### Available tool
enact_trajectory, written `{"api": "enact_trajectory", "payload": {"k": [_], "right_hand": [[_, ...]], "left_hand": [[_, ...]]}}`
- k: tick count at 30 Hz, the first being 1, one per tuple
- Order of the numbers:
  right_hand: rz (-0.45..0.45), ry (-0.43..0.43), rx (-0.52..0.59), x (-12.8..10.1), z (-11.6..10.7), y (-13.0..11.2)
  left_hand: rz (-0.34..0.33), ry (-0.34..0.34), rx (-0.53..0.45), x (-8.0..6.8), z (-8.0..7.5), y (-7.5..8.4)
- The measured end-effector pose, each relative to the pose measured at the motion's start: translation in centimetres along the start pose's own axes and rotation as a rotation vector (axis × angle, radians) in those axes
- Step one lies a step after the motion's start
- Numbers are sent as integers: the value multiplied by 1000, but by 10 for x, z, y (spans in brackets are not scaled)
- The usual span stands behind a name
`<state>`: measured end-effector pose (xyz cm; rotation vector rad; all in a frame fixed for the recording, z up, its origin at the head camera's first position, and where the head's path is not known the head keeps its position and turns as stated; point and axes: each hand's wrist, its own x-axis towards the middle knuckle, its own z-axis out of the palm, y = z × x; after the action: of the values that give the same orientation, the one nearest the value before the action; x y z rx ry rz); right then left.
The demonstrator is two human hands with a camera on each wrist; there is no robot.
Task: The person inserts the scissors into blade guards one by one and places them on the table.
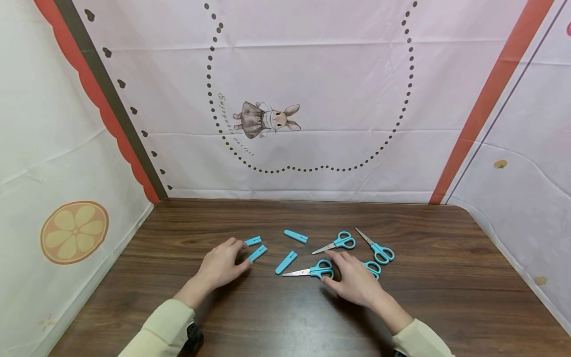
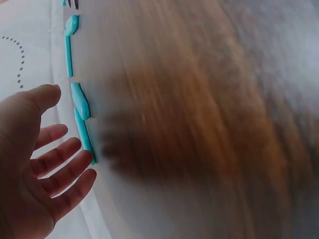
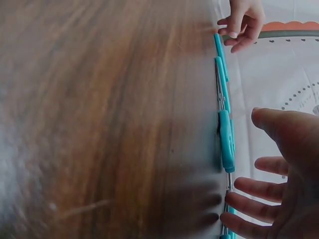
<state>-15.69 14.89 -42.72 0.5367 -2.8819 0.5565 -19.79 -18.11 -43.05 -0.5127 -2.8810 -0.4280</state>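
My left hand (image 1: 221,265) hovers at the left with its fingers loosely spread, holding nothing. By its fingertips lie two light-blue scissors covers, a farther one (image 1: 254,241) and a nearer one (image 1: 257,253), both partly behind the hand. Two more covers, one in the middle (image 1: 286,262) and one farther back (image 1: 296,236), lie between the hands. Relaxed and empty, my right hand (image 1: 355,281) is over a group of blue-handled scissors. Its thumb is close to the handles of the front pair (image 1: 320,269); another pair (image 1: 373,268) is mostly hidden behind the hand.
Beyond the right hand lie two more pairs of scissors, one pointing left (image 1: 341,241) and one farther right (image 1: 381,253). Everything rests on a dark wooden table (image 1: 267,317). A printed white cloth (image 1: 348,99) hangs behind it and at both sides.
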Motion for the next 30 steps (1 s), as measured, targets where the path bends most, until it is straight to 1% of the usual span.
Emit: {"api": "enact_trajectory", "payload": {"k": [7,11,18,23,30], "right_hand": [[12,-5,-1,0,3,-3],[25,-3,-12,0,5,-4],[15,22,-67,1,8,-5],[20,22,-95,4,10,-7],[28,36,-125,6,13,-10]], "left_hand": [[-67,-20,-28,2,6,4],[-76,-29,-30,2,7,5],[-84,-35,-35,4,8,7],[-101,-42,-49,5,10,8],[-131,-60,-41,8,11,10]]}}
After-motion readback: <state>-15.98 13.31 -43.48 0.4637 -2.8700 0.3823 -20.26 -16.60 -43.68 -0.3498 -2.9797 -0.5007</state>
